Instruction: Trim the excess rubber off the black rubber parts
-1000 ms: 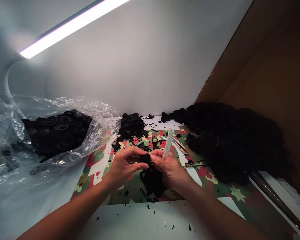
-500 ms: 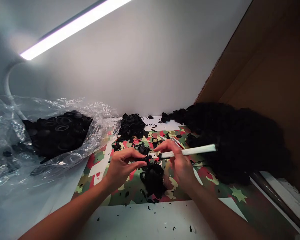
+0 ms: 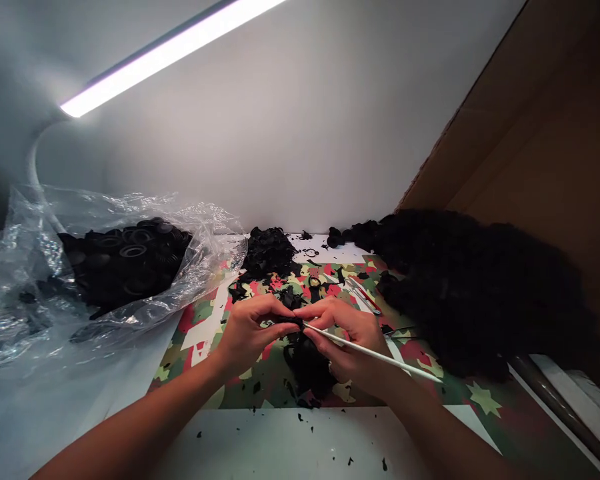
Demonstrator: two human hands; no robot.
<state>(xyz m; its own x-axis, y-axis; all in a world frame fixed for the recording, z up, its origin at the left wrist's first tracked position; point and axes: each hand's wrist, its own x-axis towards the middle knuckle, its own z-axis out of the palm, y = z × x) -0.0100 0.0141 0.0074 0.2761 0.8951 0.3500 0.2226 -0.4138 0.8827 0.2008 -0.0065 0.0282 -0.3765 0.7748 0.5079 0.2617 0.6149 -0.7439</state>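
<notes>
My left hand (image 3: pixel 243 337) pinches a small black rubber-like piece (image 3: pixel 291 321) between thumb and fingertips. Closed around a thin white stick-like tool (image 3: pixel 385 357), my right hand (image 3: pixel 355 337) meets the left at the fingertips. The tool's near tip touches or lies right beside the black piece; fingers cover the exact contact. Its other end slants down to the right past my wrist. Directly below both hands sits a small heap of black pieces (image 3: pixel 310 370) on a camouflage-patterned sheet (image 3: pixel 220 397).
A clear plastic bag (image 3: pixel 205 227) with black ring-shaped parts (image 3: pixel 133 251) stands left. Black scraps (image 3: pixel 270 250) lie at the back, beside a red-and-silver cutter-like tool (image 3: pixel 365 297). A large black pile (image 3: pixel 480 287) rests against cardboard (image 3: pixel 545 133) at right. A lamp (image 3: pixel 180 53) shines above.
My right hand has moved left to meet the left fingertips. The white tool has turned from its broad face to a thin edge, its far end now lower. The view has shifted slightly.
</notes>
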